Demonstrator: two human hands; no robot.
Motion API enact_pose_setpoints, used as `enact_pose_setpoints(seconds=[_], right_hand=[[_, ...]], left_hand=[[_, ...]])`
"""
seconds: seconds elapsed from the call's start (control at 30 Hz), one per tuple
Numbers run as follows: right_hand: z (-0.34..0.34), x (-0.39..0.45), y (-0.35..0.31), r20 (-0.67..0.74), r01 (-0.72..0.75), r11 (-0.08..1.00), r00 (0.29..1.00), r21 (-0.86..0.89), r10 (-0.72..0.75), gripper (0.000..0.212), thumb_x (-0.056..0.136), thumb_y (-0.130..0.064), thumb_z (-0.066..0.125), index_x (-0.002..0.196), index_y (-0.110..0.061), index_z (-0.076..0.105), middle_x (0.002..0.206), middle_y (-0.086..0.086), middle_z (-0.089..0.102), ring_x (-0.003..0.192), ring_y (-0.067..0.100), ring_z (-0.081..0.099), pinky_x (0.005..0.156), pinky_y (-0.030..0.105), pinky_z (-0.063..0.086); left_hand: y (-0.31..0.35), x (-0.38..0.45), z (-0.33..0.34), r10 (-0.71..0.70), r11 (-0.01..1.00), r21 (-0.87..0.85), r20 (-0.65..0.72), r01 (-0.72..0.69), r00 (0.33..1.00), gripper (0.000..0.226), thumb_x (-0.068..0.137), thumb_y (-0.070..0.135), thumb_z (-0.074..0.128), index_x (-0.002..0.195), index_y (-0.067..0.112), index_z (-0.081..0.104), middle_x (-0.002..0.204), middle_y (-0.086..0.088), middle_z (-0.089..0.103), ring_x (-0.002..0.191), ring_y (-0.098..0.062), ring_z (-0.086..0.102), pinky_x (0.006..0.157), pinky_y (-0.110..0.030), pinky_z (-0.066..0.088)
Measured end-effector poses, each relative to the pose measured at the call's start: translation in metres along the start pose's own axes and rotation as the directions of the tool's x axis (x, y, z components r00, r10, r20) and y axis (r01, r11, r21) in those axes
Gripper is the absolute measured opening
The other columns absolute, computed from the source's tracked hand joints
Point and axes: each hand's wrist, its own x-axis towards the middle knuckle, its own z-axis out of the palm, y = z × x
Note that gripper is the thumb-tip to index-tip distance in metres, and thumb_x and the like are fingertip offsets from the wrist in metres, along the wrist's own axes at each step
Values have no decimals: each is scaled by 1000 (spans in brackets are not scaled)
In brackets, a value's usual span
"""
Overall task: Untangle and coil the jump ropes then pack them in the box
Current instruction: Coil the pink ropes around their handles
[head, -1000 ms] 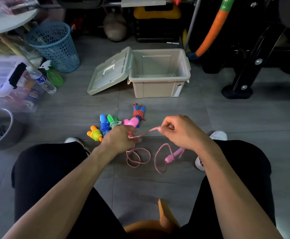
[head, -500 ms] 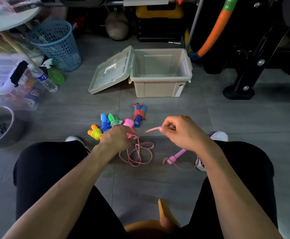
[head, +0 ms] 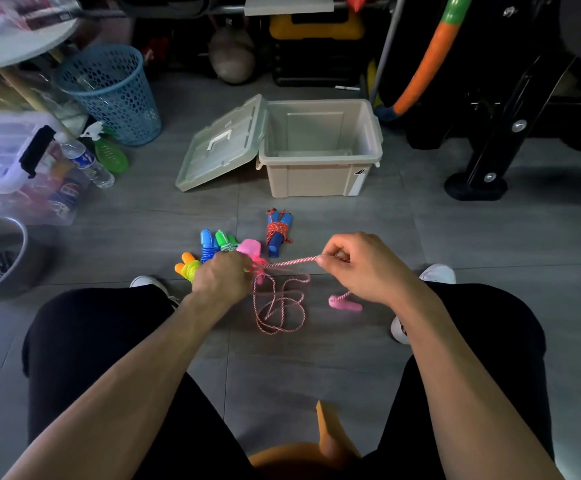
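**Coiling the pink rope, box waiting empty**

Nearest on the floor (head: 316,358): loose loops of the pink rope (head: 278,308) between the knees, with its free pink handle (head: 346,304) lying just right of them. Above that, left hand (head: 221,277) curled round the other pink handle (head: 249,247) and the start of the winding; right hand (head: 355,266) pinching a taut stretch of cord between thumb and fingers. Best done, judging from this: keep that stretch tight, lay each turn snug beside the last round the handle, and feed slack slowly so the floor loops do not knot. Farther off, four finished bundles: orange-yellow (head: 187,269), blue (head: 207,244), green (head: 225,241) and red-on-blue (head: 278,230). Farthest, the beige box (head: 320,178), open, lid (head: 223,145) hanging to its left.

Hidden: windings under the left hand, and part of the green bundle behind it. Box floor only partly seen; seemingly empty.
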Motion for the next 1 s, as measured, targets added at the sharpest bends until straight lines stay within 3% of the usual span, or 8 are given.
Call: enact_pose_setpoints(seconds=[0.1, 0.2, 0.33, 0.4, 0.47, 0.63, 0.8, 1.0], right_hand=[[3, 1, -4, -7, 63, 997, 998, -51, -64, 20, 92, -32, 61, 74, -22, 62, 62, -7, 61, 60, 14, 62, 51, 27, 45], [11, 1, -8, 47, 61, 997, 997, 42, -63, 19, 93, -28, 61, 76, -19, 63, 69, -4, 66, 72, 22, 70, 62, 37, 55], [8, 3, -1, 98, -69, 989, 994, 133, 56, 16, 90, -32, 61, 77, -23, 65, 79, -5, 68, 64, 23, 72, 53, 40, 59], [3, 4, 5, 76, -17, 999, 997, -30, 19, 18, 89, -35, 61, 73, -27, 64, 70, -12, 66, 58, 3, 65, 52, 31, 52], [0, 5, 9, 52, 10, 995, 999, -96, -5, 20, 89, -37, 62, 71, -28, 62, 65, -13, 64, 57, -5, 57, 53, 22, 41], [2, 5, 7, 33, 41, 996, 999, -80, -38, 21, 91, -33, 62, 71, -27, 61, 59, -10, 60, 52, -1, 51, 46, 14, 34], [11, 4, 1, 76, 63, 997, 995, -50, -59, 23, 92, -32, 61, 69, -26, 59, 52, -17, 56, 50, -1, 50, 46, 15, 35], [4, 6, 5, 101, 34, 997, 995, -69, -27, 17, 94, -29, 56, 80, -22, 62, 72, -5, 71, 58, 11, 59, 55, 27, 45]], left_hand=[[16, -13, -5, 314, 894, -278, -174, -353, 933, 32, 81, 39, 69, 111, 28, 70, 106, -2, 65, 95, -23, 61, 76, -35, 51], [30, -27, -5, 487, 796, -237, -295, -557, 822, 25, 83, 39, 56, 96, 25, 72, 89, -1, 59, 82, -27, 58, 66, -40, 51], [19, -9, -3, 260, 951, -89, -287, -296, 922, 22, 94, 39, 53, 98, 26, 70, 94, -3, 61, 82, -27, 61, 61, -33, 44], [7, 1, -3, 8, 1000, 27, -128, -4, 992, 21, 96, 32, 50, 106, 22, 65, 101, -7, 64, 92, -32, 63, 72, -35, 45], [-2, 4, 1, -85, 994, 67, -23, 86, 996, 20, 94, 26, 48, 112, 22, 55, 105, -11, 64, 102, -37, 61, 90, -43, 47], [19, -14, -6, 274, 913, -283, -107, -293, 956, 32, 79, 47, 70, 105, 29, 69, 101, -2, 66, 92, -23, 64, 78, -39, 54], [35, -26, -12, 478, 807, -225, -294, -546, 828, 13, 87, 26, 65, 96, 24, 74, 88, 0, 56, 81, -26, 57, 67, -41, 49], [27, -8, -12, 196, 980, 12, -278, -201, 940, 16, 86, 35, 57, 90, 21, 64, 88, -2, 58, 72, -28, 59, 57, -28, 35]])
